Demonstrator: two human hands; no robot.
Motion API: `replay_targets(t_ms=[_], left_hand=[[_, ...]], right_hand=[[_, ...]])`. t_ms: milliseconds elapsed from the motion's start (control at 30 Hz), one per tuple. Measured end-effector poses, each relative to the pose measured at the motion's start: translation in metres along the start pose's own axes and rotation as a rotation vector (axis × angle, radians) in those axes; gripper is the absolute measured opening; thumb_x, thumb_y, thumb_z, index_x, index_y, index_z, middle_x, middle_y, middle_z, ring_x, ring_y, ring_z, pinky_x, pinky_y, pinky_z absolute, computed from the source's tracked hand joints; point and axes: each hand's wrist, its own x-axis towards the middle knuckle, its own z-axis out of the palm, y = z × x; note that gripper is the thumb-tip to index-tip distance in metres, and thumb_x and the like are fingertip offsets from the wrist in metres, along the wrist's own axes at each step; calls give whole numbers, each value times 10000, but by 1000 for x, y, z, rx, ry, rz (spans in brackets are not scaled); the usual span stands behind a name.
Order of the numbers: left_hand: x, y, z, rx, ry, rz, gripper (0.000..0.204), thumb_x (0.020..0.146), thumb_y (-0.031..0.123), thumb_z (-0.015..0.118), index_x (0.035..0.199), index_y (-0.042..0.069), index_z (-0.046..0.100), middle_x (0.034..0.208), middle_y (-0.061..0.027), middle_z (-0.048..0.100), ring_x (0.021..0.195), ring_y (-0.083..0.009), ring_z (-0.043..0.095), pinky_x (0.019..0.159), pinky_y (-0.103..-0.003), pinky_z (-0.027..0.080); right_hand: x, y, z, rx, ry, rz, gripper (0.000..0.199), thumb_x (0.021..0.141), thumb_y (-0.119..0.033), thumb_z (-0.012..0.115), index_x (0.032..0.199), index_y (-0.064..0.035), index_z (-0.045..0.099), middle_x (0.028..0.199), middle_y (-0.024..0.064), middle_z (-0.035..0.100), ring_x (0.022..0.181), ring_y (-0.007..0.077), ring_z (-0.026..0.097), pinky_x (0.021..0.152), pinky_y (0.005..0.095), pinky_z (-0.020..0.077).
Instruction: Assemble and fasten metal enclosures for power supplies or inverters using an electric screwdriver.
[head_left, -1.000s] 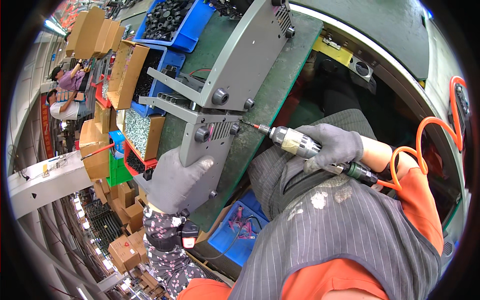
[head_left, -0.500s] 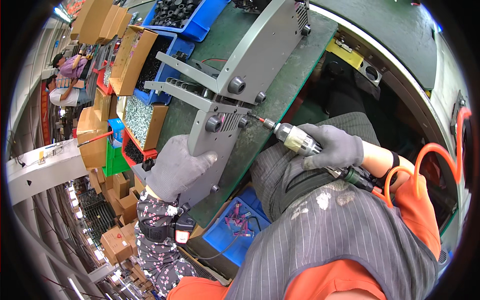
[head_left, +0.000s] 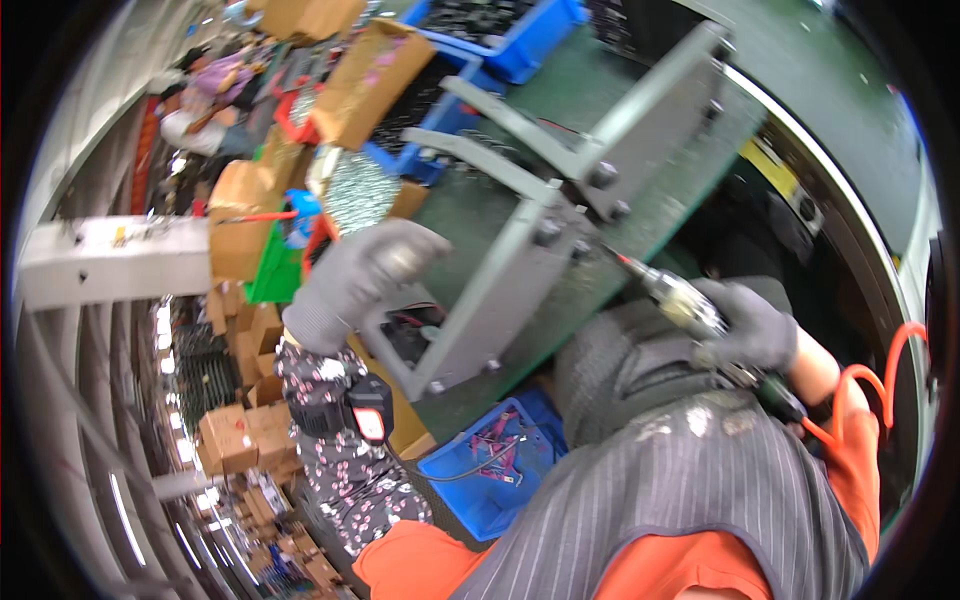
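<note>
My right hand, in a grey glove, is wrapped round an air screwdriver with an orange hose. Its bit points at the near grey metal panel, close to a black round foot; contact is too blurred to tell. My left hand, also gloved, is raised off the panel, beside its left end. Its fingers are smeared by motion but look loosely stretched, with nothing visible in them. A second grey metal panel stands behind the first on the green worktop.
A cardboard box of silvery screws lies beyond my left hand. Blue bins of black parts stand at the back. A blue bin with small pink-wired parts sits below the worktop's edge. Two people are far left.
My left hand has let go of the near panel and lifted away toward the screw box. The view has shifted, so the panels appear farther right. The screwdriver stays in my right hand.
</note>
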Motion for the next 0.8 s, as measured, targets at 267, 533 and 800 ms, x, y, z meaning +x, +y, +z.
replay_targets(t_ms=[267, 533, 800], left_hand=[[-52, -198, -56, -312, 857, -508, 544, 902, 577, 426, 972, 72, 618, 607, 72, 358, 490, -21, 340, 426, -172, 292], [-14, -277, -7, 324, 870, -529, 520, 951, 434, 385, 1278, 41, 478, 1241, -221, 523, 1171, -353, 483, 994, -390, 367], [65, -246, 35, 191, 872, -361, 690, 823, 491, 587, 1331, 55, 420, 1277, -197, 495, 1099, -343, 542, 916, -412, 442]], right_hand=[[-17, 4, -2, 94, -33, 119, 593, 605, -212, 803, 1101, -16, 546, 817, 12, 549, 743, 118, 515, 688, 279, 447], [-38, -29, -10, 231, 84, 259, 639, 550, -197, 804, 1102, 3, 552, 851, 1, 559, 761, 96, 512, 687, 258, 445], [-91, -43, -90, 109, 413, 564, 342, 698, -214, 697, 956, -13, 597, 710, 41, 590, 589, 118, 571, 530, 268, 480]])
